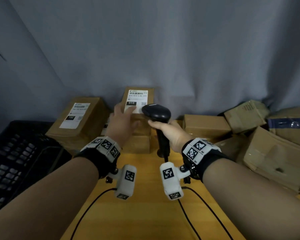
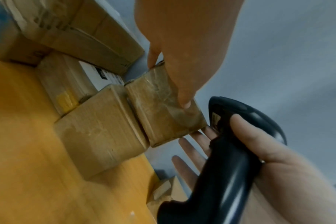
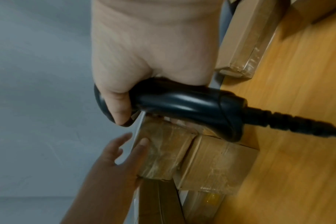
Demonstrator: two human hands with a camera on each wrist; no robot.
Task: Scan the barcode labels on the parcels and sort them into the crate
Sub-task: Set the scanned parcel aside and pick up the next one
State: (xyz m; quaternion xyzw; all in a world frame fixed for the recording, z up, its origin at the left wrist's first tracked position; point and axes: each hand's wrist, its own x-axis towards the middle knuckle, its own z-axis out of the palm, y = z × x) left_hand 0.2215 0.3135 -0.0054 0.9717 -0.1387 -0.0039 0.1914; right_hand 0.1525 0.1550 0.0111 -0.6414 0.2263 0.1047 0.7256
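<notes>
Left hand (image 1: 122, 122): fingers spread wide on one labelled parcel (image 1: 138, 101)
Right hand (image 1: 171, 134): grips one scanner (image 1: 157, 114)
Crates: one (image 1: 21, 153), worktop's left edge
Parcels: perhaps nine

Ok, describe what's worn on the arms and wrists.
Both forearms are bare, no sleeves. Each wrist carries a black strap: the left band and right band are ringed with white blocks printed with black square markers. A white camera pod hangs below each wrist, left pod and right pod, also marker-printed, each trailing a thin black cable.
</notes>
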